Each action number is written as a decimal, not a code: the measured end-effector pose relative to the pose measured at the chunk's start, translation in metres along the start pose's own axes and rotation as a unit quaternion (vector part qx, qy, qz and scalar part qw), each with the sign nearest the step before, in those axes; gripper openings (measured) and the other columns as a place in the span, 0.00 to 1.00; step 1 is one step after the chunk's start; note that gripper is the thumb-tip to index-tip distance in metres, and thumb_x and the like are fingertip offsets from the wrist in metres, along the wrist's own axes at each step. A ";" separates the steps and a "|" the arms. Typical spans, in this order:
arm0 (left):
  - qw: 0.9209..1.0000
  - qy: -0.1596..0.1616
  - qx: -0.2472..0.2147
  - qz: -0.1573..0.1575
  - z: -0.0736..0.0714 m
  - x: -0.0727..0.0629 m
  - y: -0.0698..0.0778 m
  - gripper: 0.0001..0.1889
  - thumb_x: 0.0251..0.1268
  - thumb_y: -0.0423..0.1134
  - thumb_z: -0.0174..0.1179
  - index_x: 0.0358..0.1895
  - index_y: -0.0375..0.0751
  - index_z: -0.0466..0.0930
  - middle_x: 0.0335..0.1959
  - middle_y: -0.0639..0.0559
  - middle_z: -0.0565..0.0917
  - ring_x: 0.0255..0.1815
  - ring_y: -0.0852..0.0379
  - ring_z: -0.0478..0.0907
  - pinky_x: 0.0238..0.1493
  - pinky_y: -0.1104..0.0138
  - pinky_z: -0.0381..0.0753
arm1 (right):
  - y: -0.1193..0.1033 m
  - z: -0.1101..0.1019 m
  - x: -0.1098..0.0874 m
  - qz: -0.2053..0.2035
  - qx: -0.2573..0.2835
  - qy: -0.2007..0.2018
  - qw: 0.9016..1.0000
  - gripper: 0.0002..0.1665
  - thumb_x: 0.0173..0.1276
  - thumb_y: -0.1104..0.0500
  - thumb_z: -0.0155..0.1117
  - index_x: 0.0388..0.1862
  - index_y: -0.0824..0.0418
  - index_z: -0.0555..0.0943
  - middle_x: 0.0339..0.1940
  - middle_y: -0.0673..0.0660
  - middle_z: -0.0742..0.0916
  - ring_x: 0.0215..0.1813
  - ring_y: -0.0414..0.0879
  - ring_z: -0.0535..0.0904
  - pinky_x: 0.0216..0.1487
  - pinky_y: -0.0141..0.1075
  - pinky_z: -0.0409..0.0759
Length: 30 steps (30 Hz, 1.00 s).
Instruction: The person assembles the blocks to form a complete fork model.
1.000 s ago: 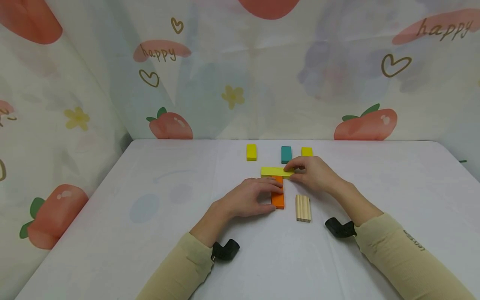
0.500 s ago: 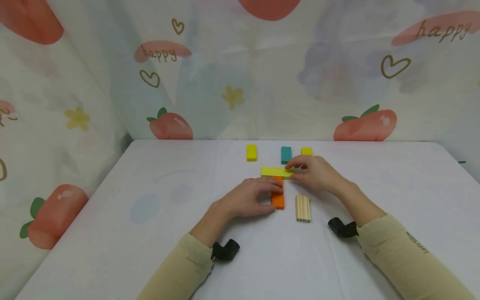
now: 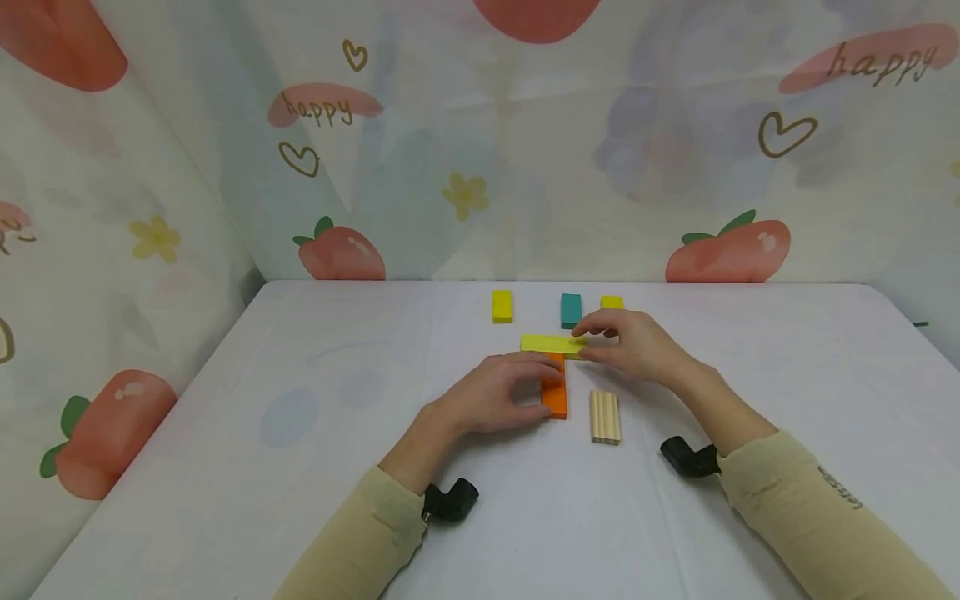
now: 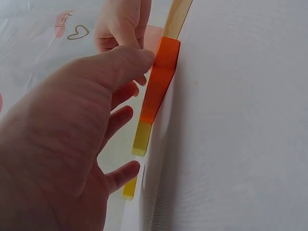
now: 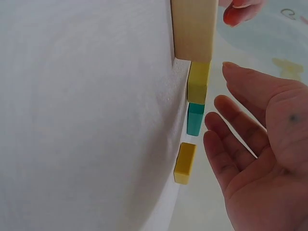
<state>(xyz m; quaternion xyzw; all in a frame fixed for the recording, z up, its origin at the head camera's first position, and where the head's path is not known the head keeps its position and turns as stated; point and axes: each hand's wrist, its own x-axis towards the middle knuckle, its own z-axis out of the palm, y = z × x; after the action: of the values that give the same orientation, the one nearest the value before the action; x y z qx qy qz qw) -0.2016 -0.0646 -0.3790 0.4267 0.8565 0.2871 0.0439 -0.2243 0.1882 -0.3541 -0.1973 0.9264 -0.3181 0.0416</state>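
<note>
My left hand lies over an orange block, thumb tip at the block's near end and fingers loosely stretched above it. Across the far end of the orange block lies a long yellow-green block, so the two form a T. My right hand is beside the right end of that yellow-green block; the right wrist view shows a gap between its loosely bent fingers and the block. In the left wrist view, the left thumb meets the orange block while the other fingers spread apart from it.
A pale grooved wooden block lies right of the orange one. Farther back are a small yellow block, a teal block and another yellow block, partly behind the right hand. All lie on a white-covered table before a printed curtain.
My right hand has shifted slightly right and back, its fingertips loosening from the yellow-green block. The left hand and the blocks stay practically as they were.
</note>
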 end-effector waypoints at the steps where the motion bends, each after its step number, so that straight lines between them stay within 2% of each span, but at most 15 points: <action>1: 1.000 0.001 -0.002 -0.002 0.000 0.000 0.000 0.20 0.68 0.42 0.66 0.61 0.46 0.82 0.65 0.58 0.77 0.67 0.66 0.69 0.68 0.72 0.64 | 0.000 0.000 0.000 -0.002 0.000 0.001 1.000 0.16 0.68 0.61 0.69 0.55 0.60 0.84 0.54 0.59 0.85 0.59 0.61 0.76 0.62 0.57 0.74; 10: 0.999 0.006 -0.024 -0.023 -0.002 0.001 -0.001 0.20 0.69 0.41 0.65 0.63 0.47 0.81 0.66 0.60 0.76 0.68 0.65 0.68 0.69 0.69 0.64 | -0.001 -0.004 -0.006 -0.008 0.000 0.006 1.000 0.16 0.68 0.61 0.70 0.55 0.60 0.84 0.54 0.58 0.85 0.59 0.60 0.76 0.61 0.58 0.75; 17: 0.999 0.011 -0.011 -0.031 -0.003 0.002 -0.002 0.21 0.69 0.42 0.65 0.64 0.48 0.80 0.67 0.60 0.75 0.69 0.64 0.67 0.70 0.68 0.63 | 0.000 -0.005 -0.012 -0.015 0.007 0.010 1.000 0.16 0.68 0.61 0.70 0.54 0.61 0.85 0.52 0.58 0.85 0.58 0.59 0.76 0.61 0.57 0.75; 24: 0.999 0.025 -0.004 -0.027 -0.005 0.005 -0.002 0.22 0.68 0.41 0.66 0.64 0.47 0.80 0.66 0.58 0.76 0.69 0.63 0.68 0.70 0.68 0.63 | 0.000 -0.006 -0.020 -0.028 0.007 0.012 1.000 0.17 0.67 0.60 0.72 0.54 0.60 0.84 0.52 0.57 0.86 0.57 0.59 0.77 0.60 0.57 0.75; 30: 0.999 0.024 0.005 -0.037 -0.007 0.009 -0.003 0.23 0.68 0.42 0.66 0.65 0.47 0.79 0.67 0.57 0.76 0.70 0.62 0.67 0.71 0.66 0.62 | -0.003 -0.005 -0.027 -0.039 -0.001 0.008 0.999 0.17 0.67 0.58 0.73 0.54 0.59 0.85 0.52 0.56 0.86 0.56 0.57 0.77 0.58 0.57 0.77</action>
<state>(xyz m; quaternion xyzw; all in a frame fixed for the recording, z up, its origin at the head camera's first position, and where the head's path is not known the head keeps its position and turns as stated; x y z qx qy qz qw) -0.2117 -0.0630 -0.3731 0.3879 0.8739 0.2913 0.0318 -0.1994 0.1995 -0.3491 -0.2307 0.9186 -0.3201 0.0216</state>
